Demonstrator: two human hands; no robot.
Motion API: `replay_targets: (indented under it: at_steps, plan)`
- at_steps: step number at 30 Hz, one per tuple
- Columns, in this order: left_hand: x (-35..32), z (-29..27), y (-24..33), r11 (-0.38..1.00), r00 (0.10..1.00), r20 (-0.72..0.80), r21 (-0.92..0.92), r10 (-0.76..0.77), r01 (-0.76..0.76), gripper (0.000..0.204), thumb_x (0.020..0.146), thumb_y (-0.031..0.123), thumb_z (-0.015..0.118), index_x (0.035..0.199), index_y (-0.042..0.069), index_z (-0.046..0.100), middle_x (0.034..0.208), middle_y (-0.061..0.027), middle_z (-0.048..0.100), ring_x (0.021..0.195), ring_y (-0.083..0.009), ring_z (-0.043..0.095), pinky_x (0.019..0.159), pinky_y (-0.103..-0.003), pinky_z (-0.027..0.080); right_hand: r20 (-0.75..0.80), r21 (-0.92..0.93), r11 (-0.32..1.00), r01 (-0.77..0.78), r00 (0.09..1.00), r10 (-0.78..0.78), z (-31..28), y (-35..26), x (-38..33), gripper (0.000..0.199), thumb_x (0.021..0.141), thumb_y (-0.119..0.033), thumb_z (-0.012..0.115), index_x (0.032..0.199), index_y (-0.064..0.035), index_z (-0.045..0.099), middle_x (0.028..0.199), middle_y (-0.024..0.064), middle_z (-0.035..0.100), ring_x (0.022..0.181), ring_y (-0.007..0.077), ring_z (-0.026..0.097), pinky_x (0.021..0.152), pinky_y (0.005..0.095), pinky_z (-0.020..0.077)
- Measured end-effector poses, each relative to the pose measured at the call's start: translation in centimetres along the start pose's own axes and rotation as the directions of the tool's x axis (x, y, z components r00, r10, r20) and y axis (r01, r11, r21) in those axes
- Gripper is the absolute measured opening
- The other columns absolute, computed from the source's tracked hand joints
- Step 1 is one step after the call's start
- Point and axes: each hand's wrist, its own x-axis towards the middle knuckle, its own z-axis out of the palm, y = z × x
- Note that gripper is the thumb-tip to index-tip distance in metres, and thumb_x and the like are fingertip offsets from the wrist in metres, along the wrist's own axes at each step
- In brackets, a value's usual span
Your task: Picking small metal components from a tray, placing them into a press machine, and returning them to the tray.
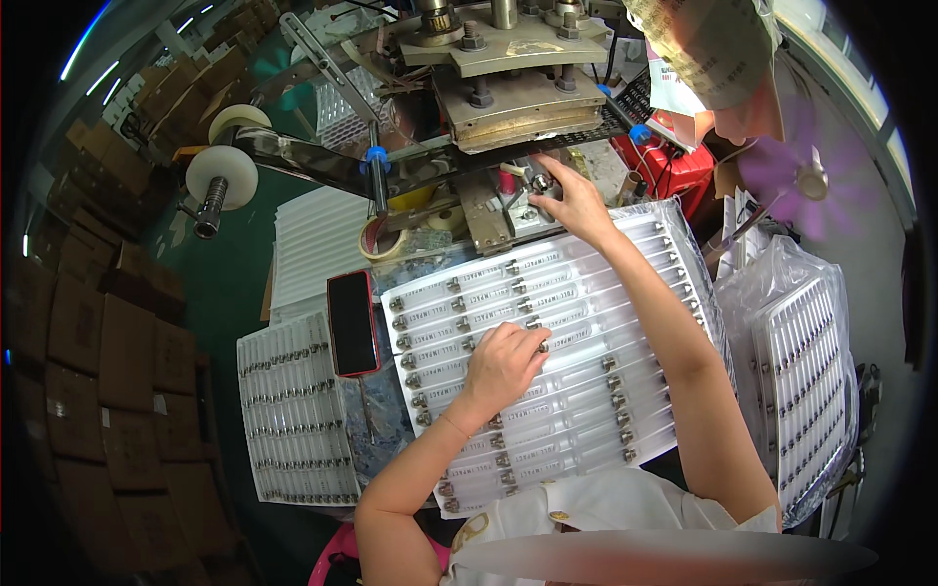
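Nearest the person, the left hand [503, 363] rests curled on the big clear plastic tray [586, 410], its fingertips pinching a small metal-capped tube [540, 344] lying in one of the tray's long slots. Rows of like tubes fill the tray's left half. Left of it a red-cased phone [353, 323] lies face up, and beyond that a smaller filled tray [293, 410] sits on the tabletop. Farther out, the right hand [570, 200] reaches to the press machine [518, 93], its fingers closed on a small metal part [540, 183] at the fixture beneath the press head. A bagged tray [806, 381] stands off to the right.
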Motion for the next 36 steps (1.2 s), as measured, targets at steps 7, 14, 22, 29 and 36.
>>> replay_targets:
  at_steps: [7,14,22,29,36]
  plan:
    - [-0.3,0.2,0.2,1.000,1.000,-0.012,0.000,-0.010,0.010,0.028,0.077,0.015,0.069,0.103,0.009,0.063,0.080,-0.0043,0.063,0.082,-0.0232,0.058,0.074,-0.034,0.047,0.026,-0.019,0.999,-0.029,0.999,0.030,-0.8,-0.4,-0.6,0.064,0.076,-0.024,0.074,0.134,-0.0138,0.046,0.116,0.0172,0.060,0.101,0.0340,0.060,0.087,0.0400,0.0480]
    - [0.2,-0.2,0.5,1.000,1.000,-0.020,0.010,0.004,-0.003,0.027,0.075,0.013,0.071,0.101,0.008,0.064,0.080,-0.0061,0.061,0.080,-0.0247,0.058,0.072,-0.035,0.047,-0.027,0.006,1.000,-0.003,1.000,0.003,-7.6,-0.5,-7.1,0.051,0.076,-0.006,0.070,0.125,-0.0088,0.053,0.108,0.0129,0.063,0.093,0.0262,0.063,0.084,0.0335,0.0496]
    - [0.9,-1.0,1.1,0.996,0.999,0.025,0.085,-0.026,0.024,0.026,0.076,0.009,0.068,0.101,0.006,0.064,0.092,-0.0067,0.059,0.088,-0.0265,0.056,0.077,-0.037,0.046,0.426,-0.104,0.875,0.473,0.816,-0.391,-8.5,-4.4,-17.7,0.027,0.069,-0.015,0.075,0.092,-0.0058,0.065,0.107,0.0069,0.061,0.105,0.0260,0.056,0.090,0.0350,0.0451]
    - [-1.2,-2.5,3.5,0.756,0.885,0.182,-0.464,-0.429,0.462,0.028,0.088,0.012,0.062,0.114,0.003,0.062,0.092,-0.0105,0.065,0.083,-0.0216,0.061,0.073,-0.032,0.048,0.304,0.268,0.934,0.236,0.899,-0.314,-8.3,-5.5,-14.7,0.030,0.072,0.000,0.073,0.100,-0.0066,0.064,0.106,0.0089,0.063,0.092,0.0249,0.063,0.072,0.0311,0.0532]
    - [1.7,-3.1,3.3,0.838,0.881,0.007,-0.308,-0.472,0.451,0.033,0.076,0.010,0.074,0.108,0.009,0.066,0.093,-0.0022,0.067,0.077,-0.0132,0.058,0.065,-0.026,0.047,0.479,0.580,0.806,-0.116,0.849,-0.223,-9.5,-4.3,-10.7,0.035,0.079,0.004,0.066,0.112,-0.0052,0.065,0.107,0.0075,0.062,0.093,0.0153,0.061,0.079,0.0262,0.0521]
